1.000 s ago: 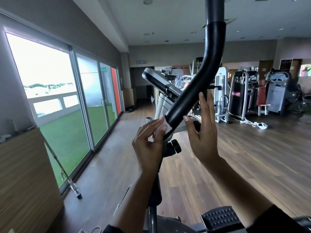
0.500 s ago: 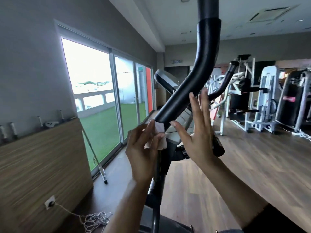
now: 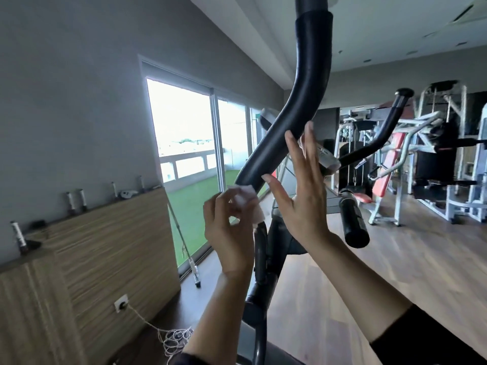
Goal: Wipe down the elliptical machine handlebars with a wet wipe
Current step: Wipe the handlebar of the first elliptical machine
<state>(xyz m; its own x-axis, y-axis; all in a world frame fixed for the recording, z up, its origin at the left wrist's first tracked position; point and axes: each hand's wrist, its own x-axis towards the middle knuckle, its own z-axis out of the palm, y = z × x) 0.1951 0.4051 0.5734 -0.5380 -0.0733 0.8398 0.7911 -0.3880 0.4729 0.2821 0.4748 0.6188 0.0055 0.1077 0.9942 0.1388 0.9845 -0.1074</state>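
Note:
A black padded handlebar [image 3: 303, 101] of the elliptical curves up from the centre to the top edge. At its lower end my left hand [image 3: 226, 233] pinches a crumpled white wet wipe [image 3: 246, 200] against the padding. My right hand [image 3: 300, 196] is raised just right of the bar with fingers straight, fingertips beside or touching the padding. The second handlebar [image 3: 374, 143] rises at the right, and a short black grip [image 3: 353, 219] sticks out below it. The console is mostly hidden behind my right hand.
A wooden counter [image 3: 92, 259] with small bottles runs along the left wall, with a socket and a coiled white cable [image 3: 174, 341] on the floor. Sliding glass doors [image 3: 189, 154] lie behind. Weight machines [image 3: 434, 154] stand on the wooden floor at right.
The view has swung left and closer. My left hand with the wipe has slid down to the lower end of the padding. My right hand stays raised beside the bar.

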